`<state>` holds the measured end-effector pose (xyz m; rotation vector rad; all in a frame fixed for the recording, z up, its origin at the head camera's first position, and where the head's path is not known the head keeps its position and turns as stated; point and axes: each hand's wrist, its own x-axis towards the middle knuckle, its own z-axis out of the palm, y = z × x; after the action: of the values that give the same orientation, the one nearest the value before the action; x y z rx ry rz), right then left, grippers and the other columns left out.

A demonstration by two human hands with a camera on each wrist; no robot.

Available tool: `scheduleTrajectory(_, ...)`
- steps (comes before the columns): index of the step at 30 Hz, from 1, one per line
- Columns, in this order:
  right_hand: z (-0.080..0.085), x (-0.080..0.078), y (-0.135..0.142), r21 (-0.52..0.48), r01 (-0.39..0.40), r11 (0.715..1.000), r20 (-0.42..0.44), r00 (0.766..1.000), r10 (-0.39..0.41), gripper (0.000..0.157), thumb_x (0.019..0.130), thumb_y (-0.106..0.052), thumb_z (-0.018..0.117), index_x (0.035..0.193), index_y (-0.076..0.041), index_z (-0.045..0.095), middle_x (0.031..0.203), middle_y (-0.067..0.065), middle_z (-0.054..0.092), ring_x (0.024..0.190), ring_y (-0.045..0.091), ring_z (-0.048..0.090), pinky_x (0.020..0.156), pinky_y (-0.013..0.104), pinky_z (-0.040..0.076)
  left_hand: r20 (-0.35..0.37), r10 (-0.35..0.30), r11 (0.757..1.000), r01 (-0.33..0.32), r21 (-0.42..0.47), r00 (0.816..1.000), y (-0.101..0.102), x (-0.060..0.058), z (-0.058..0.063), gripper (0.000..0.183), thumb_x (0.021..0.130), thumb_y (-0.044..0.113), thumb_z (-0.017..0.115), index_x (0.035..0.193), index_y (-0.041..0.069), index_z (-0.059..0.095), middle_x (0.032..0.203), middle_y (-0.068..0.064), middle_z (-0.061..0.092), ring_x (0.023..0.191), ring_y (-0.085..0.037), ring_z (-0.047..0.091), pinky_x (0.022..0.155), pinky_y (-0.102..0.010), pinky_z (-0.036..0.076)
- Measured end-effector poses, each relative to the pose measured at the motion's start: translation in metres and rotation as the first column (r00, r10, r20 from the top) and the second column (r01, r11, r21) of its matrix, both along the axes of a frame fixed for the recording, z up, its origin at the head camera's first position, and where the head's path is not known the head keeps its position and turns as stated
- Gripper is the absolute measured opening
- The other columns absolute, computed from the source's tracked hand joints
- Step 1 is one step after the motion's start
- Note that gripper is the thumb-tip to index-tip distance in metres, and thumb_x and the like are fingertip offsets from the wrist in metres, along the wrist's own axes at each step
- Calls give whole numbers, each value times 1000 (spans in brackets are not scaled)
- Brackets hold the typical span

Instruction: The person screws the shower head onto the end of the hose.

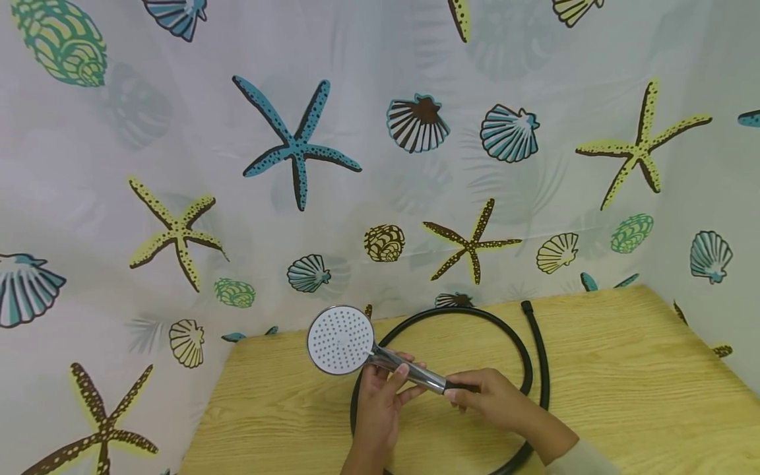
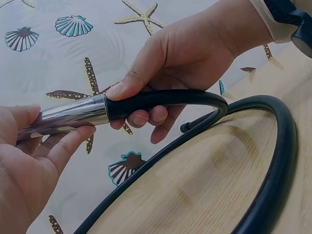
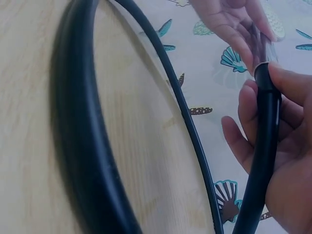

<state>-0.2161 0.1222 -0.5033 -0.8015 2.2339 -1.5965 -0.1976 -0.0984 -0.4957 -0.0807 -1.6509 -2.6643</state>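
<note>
A chrome shower head (image 1: 341,340) with a round white nozzle face is held above the table, its face toward the head camera. My left hand (image 1: 382,402) grips its chrome handle (image 2: 73,117) between thumb and fingers. At the handle's lower end, my right hand (image 1: 489,399) pinches the end of a black shower hose (image 2: 156,97). In the left wrist view the hose's end meets the chrome rim squarely, with the right thumb right at the joint. The right wrist view shows the same joint (image 3: 264,73) between both hands.
The hose loops over the wooden table (image 1: 623,369), its free end with a black connector (image 1: 526,307) lying near the back edge. A white curtain (image 1: 356,198) printed with starfish and shells hangs behind the table and along both sides.
</note>
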Motion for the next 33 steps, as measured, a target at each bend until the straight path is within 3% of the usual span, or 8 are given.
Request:
scheduleTrajectory(6, 1, -2, 2, -65, -49, 997, 73, 996, 54, 30, 98, -26, 57, 118, -7, 67, 92, 16, 66, 78, 12, 63, 74, 36, 61, -7, -12, 1000, 12, 3, 1000, -1, 0, 1, 46, 93, 12, 62, 129, 1, 35, 113, -4, 61, 106, -27, 68, 87, -48, 61)
scheduleTrajectory(14, -1, -6, 3, -108, -128, 986, 107, 984, 140, 23, 100, -25, 52, 105, -8, 67, 86, 21, 62, 74, 7, 58, 66, 29, 54, -30, -38, 999, 38, -2, 999, -2, 1, 2, 48, 94, 11, 61, 131, 2, 32, 115, -4, 59, 108, -27, 67, 87, -46, 61)
scheduleTrajectory(19, 0, -6, 4, -110, -132, 985, 123, 982, 145, 24, 100, -25, 53, 105, -7, 68, 86, 20, 62, 73, 7, 58, 62, 25, 51, -46, -64, 998, 64, 0, 997, -3, 1, 1, 46, 95, 11, 60, 131, 4, 32, 115, -3, 59, 108, -25, 67, 88, -46, 61)
scheduleTrajectory(25, 1, -7, 6, -105, -133, 986, 131, 981, 146, 25, 100, -26, 53, 110, -9, 68, 87, 15, 64, 74, 8, 60, 66, 28, 55, -67, -75, 997, 76, 9, 995, -3, 0, 1, 42, 96, 10, 58, 130, 6, 33, 116, -4, 59, 107, -25, 68, 89, -49, 60)
scheduleTrajectory(33, 6, -6, 7, -108, -134, 985, 129, 980, 148, 27, 100, -26, 53, 113, -8, 67, 92, 17, 65, 76, 9, 61, 71, 31, 59, -68, -55, 998, 57, 15, 996, -2, 1, 4, 43, 96, 9, 58, 131, 6, 33, 116, -4, 60, 107, -26, 68, 89, -51, 59)
